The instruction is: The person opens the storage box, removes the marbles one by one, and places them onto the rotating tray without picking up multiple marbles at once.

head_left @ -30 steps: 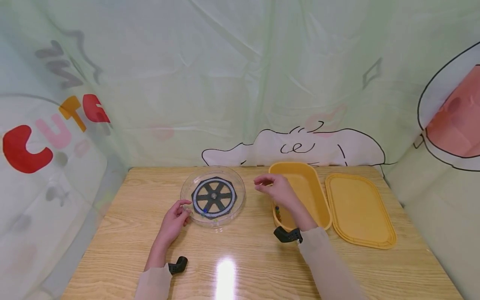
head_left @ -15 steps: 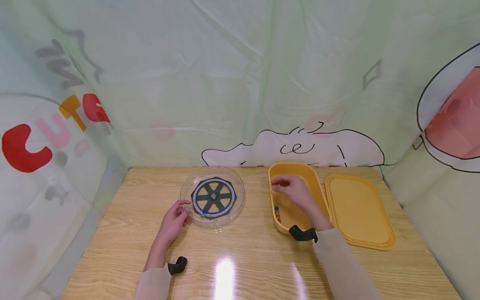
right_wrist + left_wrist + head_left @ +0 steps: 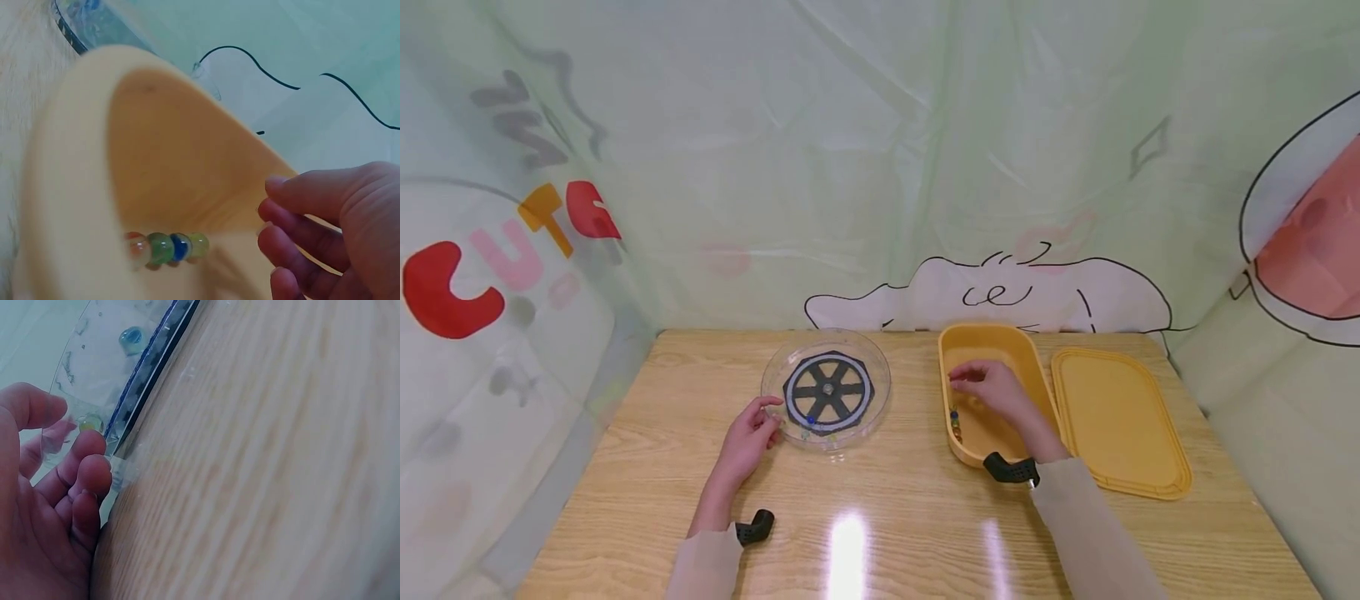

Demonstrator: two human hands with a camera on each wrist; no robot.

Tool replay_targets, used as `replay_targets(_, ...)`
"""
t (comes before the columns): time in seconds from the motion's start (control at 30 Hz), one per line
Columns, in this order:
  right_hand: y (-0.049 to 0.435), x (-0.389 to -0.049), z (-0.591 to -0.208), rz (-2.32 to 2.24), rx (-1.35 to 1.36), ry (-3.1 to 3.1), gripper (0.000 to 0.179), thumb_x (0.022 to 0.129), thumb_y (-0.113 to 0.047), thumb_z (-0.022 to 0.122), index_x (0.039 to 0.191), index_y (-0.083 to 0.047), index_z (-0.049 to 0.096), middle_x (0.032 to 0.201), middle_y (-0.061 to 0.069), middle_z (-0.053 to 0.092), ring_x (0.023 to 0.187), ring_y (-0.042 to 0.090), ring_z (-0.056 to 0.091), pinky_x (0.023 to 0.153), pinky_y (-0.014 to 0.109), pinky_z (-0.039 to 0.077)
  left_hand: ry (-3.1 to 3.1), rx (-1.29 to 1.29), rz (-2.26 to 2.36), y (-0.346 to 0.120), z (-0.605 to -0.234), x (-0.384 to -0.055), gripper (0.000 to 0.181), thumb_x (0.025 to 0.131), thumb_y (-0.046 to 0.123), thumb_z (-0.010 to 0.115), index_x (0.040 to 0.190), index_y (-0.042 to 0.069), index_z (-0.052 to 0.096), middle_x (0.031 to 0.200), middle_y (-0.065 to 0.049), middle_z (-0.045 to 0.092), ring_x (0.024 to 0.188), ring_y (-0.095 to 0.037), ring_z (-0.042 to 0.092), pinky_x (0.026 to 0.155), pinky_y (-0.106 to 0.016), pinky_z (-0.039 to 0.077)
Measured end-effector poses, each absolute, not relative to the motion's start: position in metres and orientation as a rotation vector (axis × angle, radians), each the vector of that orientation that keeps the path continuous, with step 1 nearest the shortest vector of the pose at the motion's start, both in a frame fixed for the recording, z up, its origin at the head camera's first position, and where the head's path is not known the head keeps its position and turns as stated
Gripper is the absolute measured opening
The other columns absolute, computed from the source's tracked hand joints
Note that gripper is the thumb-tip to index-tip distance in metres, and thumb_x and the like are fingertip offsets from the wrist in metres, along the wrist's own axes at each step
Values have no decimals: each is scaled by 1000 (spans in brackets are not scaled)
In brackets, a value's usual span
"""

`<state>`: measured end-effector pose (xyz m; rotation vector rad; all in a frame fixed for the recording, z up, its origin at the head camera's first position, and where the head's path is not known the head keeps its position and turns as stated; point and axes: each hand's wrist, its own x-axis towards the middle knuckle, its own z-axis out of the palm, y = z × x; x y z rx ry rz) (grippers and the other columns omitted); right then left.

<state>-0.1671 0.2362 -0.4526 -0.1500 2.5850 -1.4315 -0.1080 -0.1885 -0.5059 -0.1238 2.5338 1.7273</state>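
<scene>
As we judge it, the four marbles (image 3: 161,248) in the bin (image 3: 988,337) could scatter if our right hand (image 3: 1000,392) knocked one end of their row, since round glass rolls freely; likewise, a tug from our left hand (image 3: 749,437) might tip the dish (image 3: 827,337) and send the loose marbles (image 3: 132,340) inside it sliding. Seen from the head, the row lies along the bin's wall near eight o'clock, its long axis almost twelve to six, the orange end toward six; one marble alone points nowhere. The bin runs from just before twelve to just before six, the lid (image 3: 1120,421) beside it at three to four. Our right hand reaches over the bin toward ten, loosely curled, with nothing visible between thumb and fingers. Our left, at the dish's eight o'clock, seems to pinch its clear rim.
</scene>
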Motion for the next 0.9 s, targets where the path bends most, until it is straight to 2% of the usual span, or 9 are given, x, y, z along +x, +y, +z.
replay_targets(0.17,236,-167,-456,-1401,-194,2560,18,91,-12,72,106,-2,72,92,7,70,75,20,58,63,31,49,2535,-145,1702,-187,-501,-108,27,101,15,57,128,13,59,79,-12,55,70,-24,55,66,-28,45)
replay_targets(0.37,235,-166,-458,-1367,-213,2542,15,91,-8,71,104,-1,72,90,7,69,75,20,57,65,32,48,2531,-131,1690,-178,-472,-97,29,101,8,55,130,5,57,81,-20,54,72,-32,55,65,-28,45)
replay_targets(0.53,235,-165,-459,-1342,-209,2543,14,91,-7,71,104,-1,72,88,5,69,75,20,57,66,32,47,2533,-89,1704,-175,-461,-92,28,101,7,55,128,2,57,80,-19,54,70,-30,54,64,-27,44)
replay_targets(0.73,237,-167,-448,-1314,-222,2554,17,91,-13,72,104,-3,73,90,6,70,78,20,60,68,31,48,2535,-135,1705,-178,-478,-99,28,101,8,56,128,6,58,80,-19,54,71,-30,54,63,-27,44)
replay_targets(0.9,241,-172,-437,-1268,-279,2597,16,90,-13,74,103,-4,74,93,6,70,83,21,60,72,31,48,2533,-148,1713,-186,-501,-108,27,101,14,59,127,12,60,78,-11,55,68,-23,53,63,-27,44)
